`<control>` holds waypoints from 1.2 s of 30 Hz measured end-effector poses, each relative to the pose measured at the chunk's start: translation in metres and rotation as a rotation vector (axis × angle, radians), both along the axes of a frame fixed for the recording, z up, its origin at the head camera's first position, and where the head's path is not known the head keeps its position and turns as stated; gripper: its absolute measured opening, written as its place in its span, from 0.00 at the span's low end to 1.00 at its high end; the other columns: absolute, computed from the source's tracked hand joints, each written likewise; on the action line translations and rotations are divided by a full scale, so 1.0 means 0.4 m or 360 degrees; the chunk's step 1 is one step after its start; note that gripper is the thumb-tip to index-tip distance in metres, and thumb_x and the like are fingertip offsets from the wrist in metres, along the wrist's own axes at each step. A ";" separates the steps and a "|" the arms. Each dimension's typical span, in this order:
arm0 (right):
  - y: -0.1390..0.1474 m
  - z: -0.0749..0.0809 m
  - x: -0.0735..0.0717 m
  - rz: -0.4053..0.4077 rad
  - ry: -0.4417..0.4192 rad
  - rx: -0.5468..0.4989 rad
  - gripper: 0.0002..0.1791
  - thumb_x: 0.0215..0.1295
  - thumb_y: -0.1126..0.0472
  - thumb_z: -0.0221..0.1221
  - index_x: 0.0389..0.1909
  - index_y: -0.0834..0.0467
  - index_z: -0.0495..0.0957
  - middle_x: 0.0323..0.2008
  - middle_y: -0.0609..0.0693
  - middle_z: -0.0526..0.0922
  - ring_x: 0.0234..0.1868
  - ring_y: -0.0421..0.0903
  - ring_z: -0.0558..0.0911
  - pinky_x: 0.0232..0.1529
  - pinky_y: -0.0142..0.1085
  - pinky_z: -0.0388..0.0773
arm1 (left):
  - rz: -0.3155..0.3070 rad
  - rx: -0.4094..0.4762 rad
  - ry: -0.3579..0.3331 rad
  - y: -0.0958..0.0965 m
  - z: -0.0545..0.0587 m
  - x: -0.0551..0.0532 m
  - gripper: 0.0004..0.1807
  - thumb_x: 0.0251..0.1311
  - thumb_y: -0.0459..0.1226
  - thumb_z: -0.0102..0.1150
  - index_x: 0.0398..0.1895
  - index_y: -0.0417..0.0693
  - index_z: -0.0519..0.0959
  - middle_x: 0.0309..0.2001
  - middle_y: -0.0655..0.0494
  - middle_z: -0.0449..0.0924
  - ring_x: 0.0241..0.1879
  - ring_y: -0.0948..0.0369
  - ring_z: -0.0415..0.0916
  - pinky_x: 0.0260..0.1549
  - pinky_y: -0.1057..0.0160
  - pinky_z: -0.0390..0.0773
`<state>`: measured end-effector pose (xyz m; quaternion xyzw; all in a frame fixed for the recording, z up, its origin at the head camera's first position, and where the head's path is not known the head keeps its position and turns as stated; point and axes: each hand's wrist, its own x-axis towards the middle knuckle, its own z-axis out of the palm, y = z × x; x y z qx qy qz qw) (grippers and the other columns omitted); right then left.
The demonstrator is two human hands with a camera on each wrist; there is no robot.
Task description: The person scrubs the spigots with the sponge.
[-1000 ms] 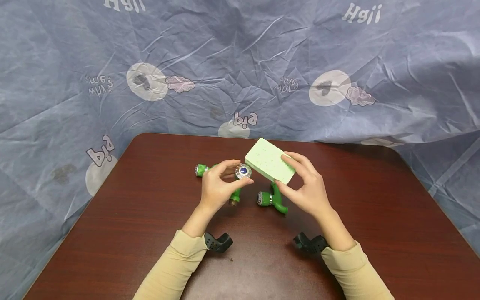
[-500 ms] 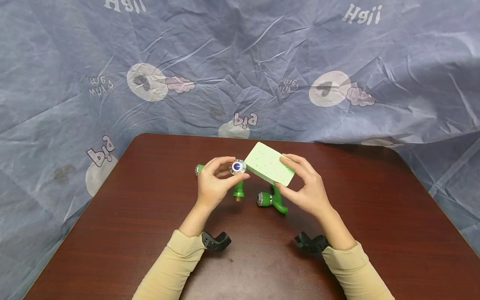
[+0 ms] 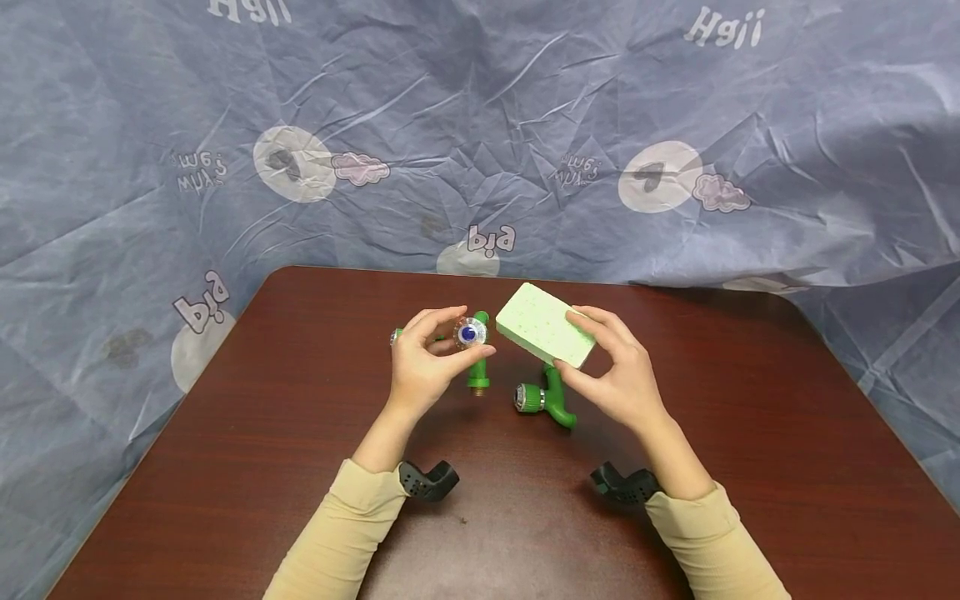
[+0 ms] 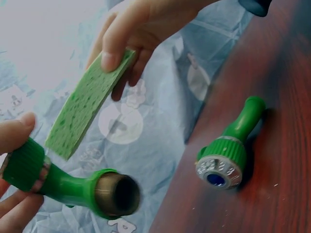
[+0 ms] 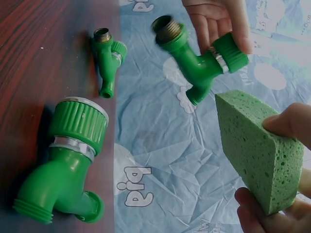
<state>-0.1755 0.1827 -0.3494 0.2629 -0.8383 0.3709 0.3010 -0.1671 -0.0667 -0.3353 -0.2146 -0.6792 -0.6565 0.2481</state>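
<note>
My left hand (image 3: pixel 420 362) pinches a green plastic tap (image 3: pixel 478 367) by its ribbed knob, whose clear end with a blue centre faces the head camera. The tap's brass threaded inlet (image 5: pixel 167 28) shows in the right wrist view. In my right hand (image 3: pixel 626 379), thumb and fingers grip a light green sponge (image 3: pixel 546 325) by its right end, tilted and raised over the table. A narrow gap separates sponge and tap in the head view. Below the sponge lies a second green tap (image 3: pixel 555 400). Another tap (image 5: pixel 106 68) lies farther left, mostly hidden behind my left hand in the head view.
A dark red-brown wooden table (image 3: pixel 262 467) lies beneath both hands. Behind its far edge hangs a wrinkled blue-grey printed sheet (image 3: pixel 480 125). Black straps (image 3: pixel 430 482) sit at both wrists, next to beige sleeves (image 3: pixel 337 533).
My left hand has moved slightly left and up with the tap, and more of the tap's green body now shows. The sponge has shifted slightly right and down.
</note>
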 end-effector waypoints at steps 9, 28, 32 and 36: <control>0.013 0.008 -0.003 -0.0053 -0.0039 -0.0066 0.33 0.41 0.65 0.72 0.54 0.57 0.78 0.54 0.49 0.76 0.51 0.46 0.75 0.45 0.27 0.69 | 0.0037 -0.0149 -0.0071 -0.033 0.004 -0.007 0.20 0.33 0.26 0.76 0.36 0.30 0.82 0.35 0.41 0.81 0.35 0.55 0.79 0.32 0.52 0.83; 0.023 0.015 -0.003 -0.0049 -0.0043 -0.0090 0.32 0.41 0.66 0.72 0.54 0.59 0.78 0.54 0.51 0.76 0.51 0.46 0.75 0.45 0.28 0.69 | 0.0051 -0.0032 -0.0805 -0.063 -0.151 -0.111 0.23 0.42 0.31 0.74 0.46 0.40 0.81 0.44 0.48 0.81 0.44 0.50 0.77 0.37 0.68 0.79; 0.024 0.015 -0.004 -0.0055 -0.0045 -0.0098 0.32 0.41 0.67 0.72 0.54 0.59 0.78 0.54 0.51 0.76 0.51 0.46 0.75 0.46 0.26 0.68 | 0.0101 0.0014 -0.0821 -0.059 -0.173 -0.119 0.22 0.45 0.31 0.72 0.47 0.37 0.81 0.46 0.46 0.81 0.44 0.50 0.78 0.35 0.71 0.78; 0.025 0.014 -0.005 -0.0066 -0.0059 -0.0100 0.32 0.41 0.67 0.72 0.54 0.58 0.78 0.54 0.50 0.76 0.51 0.45 0.75 0.46 0.27 0.68 | 0.0134 0.0049 -0.0847 -0.054 -0.190 -0.122 0.21 0.46 0.31 0.72 0.47 0.38 0.81 0.46 0.46 0.81 0.45 0.50 0.78 0.33 0.72 0.77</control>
